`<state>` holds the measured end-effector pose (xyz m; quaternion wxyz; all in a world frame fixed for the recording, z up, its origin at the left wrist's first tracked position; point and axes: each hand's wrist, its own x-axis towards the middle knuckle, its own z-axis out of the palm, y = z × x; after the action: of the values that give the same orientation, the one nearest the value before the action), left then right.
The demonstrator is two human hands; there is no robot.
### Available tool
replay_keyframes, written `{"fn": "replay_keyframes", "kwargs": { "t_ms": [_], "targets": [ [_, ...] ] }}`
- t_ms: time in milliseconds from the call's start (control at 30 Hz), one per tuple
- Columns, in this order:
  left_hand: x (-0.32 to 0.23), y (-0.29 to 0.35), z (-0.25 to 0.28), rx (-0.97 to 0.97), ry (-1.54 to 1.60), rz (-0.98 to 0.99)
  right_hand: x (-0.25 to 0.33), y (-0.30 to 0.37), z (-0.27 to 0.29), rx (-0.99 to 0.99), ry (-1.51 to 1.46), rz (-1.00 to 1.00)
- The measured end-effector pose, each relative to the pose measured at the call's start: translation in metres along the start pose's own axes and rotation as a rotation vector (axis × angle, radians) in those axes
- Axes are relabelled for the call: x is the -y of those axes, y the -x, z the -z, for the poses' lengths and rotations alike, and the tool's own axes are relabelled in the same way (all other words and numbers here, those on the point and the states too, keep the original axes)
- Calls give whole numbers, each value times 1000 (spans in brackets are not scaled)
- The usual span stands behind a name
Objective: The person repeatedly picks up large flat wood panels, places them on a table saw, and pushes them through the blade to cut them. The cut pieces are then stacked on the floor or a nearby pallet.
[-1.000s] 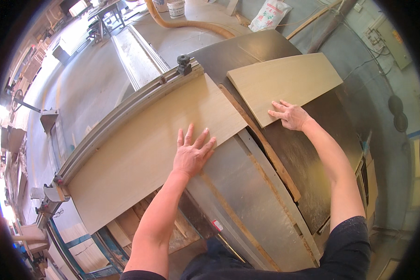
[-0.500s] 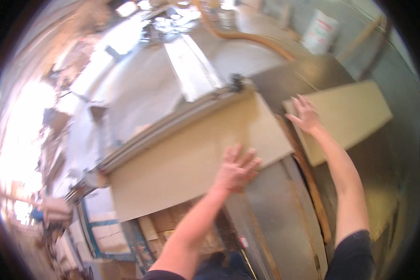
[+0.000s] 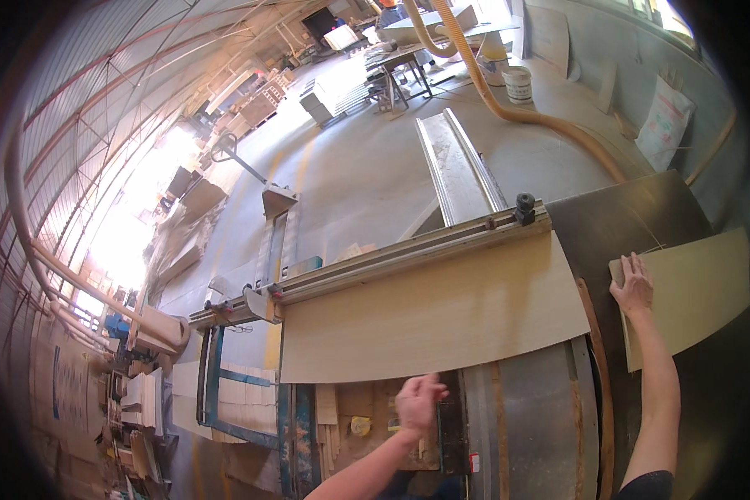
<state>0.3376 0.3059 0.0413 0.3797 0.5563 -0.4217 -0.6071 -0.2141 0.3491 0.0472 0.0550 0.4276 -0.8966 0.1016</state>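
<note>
"Positioning, apparently?"
"Yes: long tan wooden board (image 3: 425, 317), left hand (image 3: 420, 405) beside it, half-curled, grip unclear; grey metal table (image 3: 543, 425) under that board; right hand (image 3: 634, 292) open on the short tan wooden board (image 3: 693, 293)."
"Next?"
"Moving that probably calls for gripping."

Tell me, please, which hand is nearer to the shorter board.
Right: the right hand is on the left edge of the shorter board; the left hand is farther left, by the longer board.

Metal table (image 3: 538, 425): 1 long board (image 3: 425, 321), along fence (image 3: 417, 260). Dark table (image 3: 617, 218): 1 shorter board (image 3: 696, 292), flat. Floor (image 3: 367, 187): white bucket (image 3: 518, 86), pallet jack (image 3: 279, 200).
</note>
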Motion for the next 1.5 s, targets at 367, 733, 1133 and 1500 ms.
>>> {"fn": "replay_keyframes", "kwargs": {
  "t_ms": [367,733,1133,1500],
  "targets": [
    [32,-79,83,-226,704,416,-68,80,137,-246,-712,-68],
    [-36,-89,54,-86,811,285,29,309,279,-133,-957,-99],
    [-130,17,59,-70,800,145,76,365,280,-327,-1172,-106],
    [-111,68,193,166,627,-204,116,405,258,-105,-1909,-667]
  ]
}}
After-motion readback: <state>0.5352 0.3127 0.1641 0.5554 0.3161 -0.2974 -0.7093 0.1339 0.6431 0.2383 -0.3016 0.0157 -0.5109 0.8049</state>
